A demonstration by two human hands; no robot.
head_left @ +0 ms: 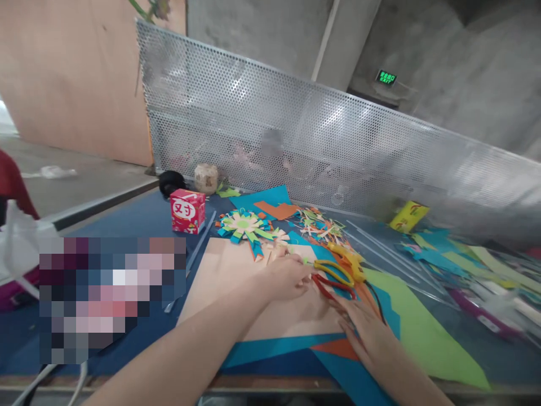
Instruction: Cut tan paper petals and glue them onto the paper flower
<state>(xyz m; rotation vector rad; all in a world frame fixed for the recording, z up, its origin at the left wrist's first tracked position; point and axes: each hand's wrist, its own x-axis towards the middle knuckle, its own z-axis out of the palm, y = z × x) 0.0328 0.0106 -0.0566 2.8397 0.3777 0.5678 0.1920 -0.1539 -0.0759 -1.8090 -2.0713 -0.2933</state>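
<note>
Near edge of bench (146, 332): blue sheet (353, 380) and orange piece (338, 349), both partly under the right arm. Green sheet (439, 338) right of them, up to the same edge. Right hand (361, 321): low over the peach sheet's (220, 282) right side, fingertips by the red handle loop (321, 286); can't tell if touching or pinching. Left hand (287, 276): well apart from the right, fingers curled down at the sheet's far edge; grip hidden, can't tell. Yellow handle loop (349, 277) just right of it, glue gun (358, 270) beside that. Paper flower (244, 224) beyond sheet's far edge, strip pile (321, 225) to its right. Toward bench's far edge: red box (188, 211) left, yellow box (409, 216) right. Perforated panel (253, 101) along that edge.
</note>
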